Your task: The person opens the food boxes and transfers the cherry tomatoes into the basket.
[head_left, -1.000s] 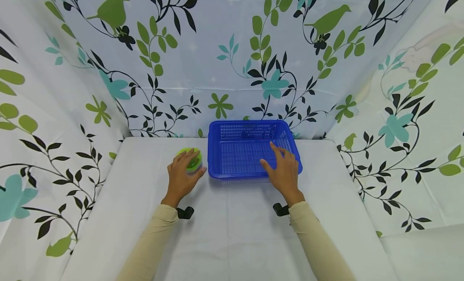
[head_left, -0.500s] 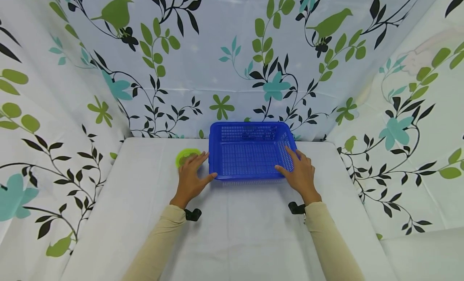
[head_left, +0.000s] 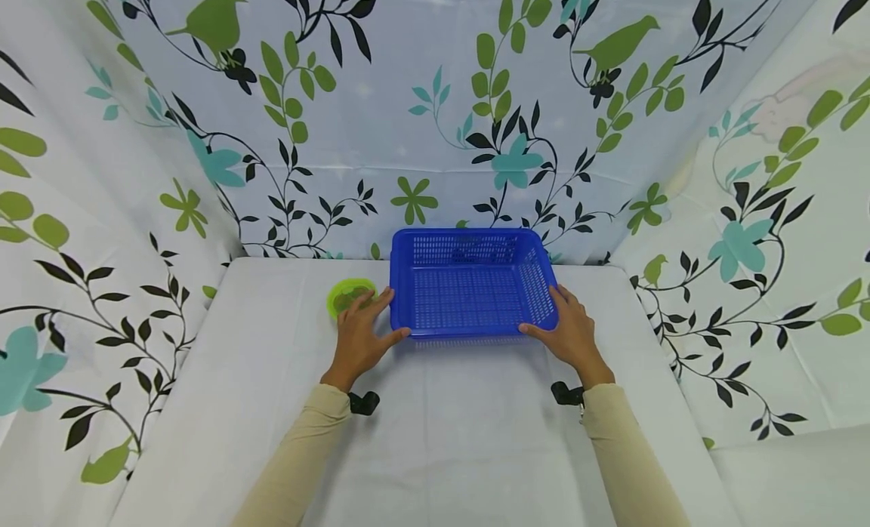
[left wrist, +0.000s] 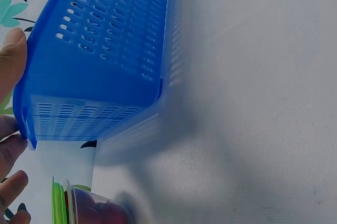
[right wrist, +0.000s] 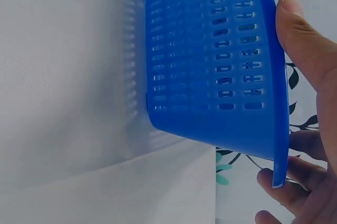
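A blue plastic basket (head_left: 469,293) with slotted walls stands at the back of the white table; nothing is seen inside it. My left hand (head_left: 360,344) holds its front left corner, thumb on the front rim and fingers along the left rim. At the front right corner my right hand (head_left: 573,340) grips likewise, its thumb over the rim (right wrist: 279,76) and its fingers by the side edge. Just left of the basket, partly behind my left fingers, is a clear tub with a lime-green lid (head_left: 344,294). Dark reddish round shapes show through the tub's wall (left wrist: 102,209).
The white-covered table (head_left: 435,436) reaches toward me. Behind it hangs a leaf-and-bird patterned cloth (head_left: 435,172), close to the basket's far rim. Similar cloth hangs on both sides.
My left hand has moved right from over the green-lidded tub to the basket's left corner. My right hand has moved from above the basket out to its right corner. The basket looks unmoved.
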Demonstrator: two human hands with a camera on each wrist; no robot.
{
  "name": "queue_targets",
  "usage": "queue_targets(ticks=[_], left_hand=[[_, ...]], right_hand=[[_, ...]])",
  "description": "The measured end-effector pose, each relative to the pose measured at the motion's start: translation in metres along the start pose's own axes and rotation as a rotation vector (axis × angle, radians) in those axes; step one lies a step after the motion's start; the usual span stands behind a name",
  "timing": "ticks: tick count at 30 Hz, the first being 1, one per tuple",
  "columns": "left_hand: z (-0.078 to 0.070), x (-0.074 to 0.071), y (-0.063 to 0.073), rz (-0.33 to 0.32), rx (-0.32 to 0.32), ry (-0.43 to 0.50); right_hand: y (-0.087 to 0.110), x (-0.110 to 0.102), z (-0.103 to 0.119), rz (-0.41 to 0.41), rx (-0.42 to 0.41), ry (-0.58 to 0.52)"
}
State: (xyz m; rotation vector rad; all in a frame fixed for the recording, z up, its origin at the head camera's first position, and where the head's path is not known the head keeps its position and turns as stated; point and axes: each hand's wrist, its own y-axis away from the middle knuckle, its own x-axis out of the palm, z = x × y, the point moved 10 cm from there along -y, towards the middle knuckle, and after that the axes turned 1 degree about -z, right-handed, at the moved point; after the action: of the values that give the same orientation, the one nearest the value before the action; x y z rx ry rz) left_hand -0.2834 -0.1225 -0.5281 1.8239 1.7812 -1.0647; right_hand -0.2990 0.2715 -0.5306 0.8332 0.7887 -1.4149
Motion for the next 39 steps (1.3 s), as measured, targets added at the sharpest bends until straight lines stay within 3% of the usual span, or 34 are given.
queue_targets(ticks=[15, 39], left_hand=[[0.001, 0.007, -0.001, 0.000, 0.019, -0.019], [-0.016, 0.025, -0.010, 0.026, 0.035, -0.041]], right_hand=[[0.002, -0.001, -0.008, 0.015, 0.012, -0.034], [0.010, -0.014, -0.029, -0.002, 0.056, -0.067]])
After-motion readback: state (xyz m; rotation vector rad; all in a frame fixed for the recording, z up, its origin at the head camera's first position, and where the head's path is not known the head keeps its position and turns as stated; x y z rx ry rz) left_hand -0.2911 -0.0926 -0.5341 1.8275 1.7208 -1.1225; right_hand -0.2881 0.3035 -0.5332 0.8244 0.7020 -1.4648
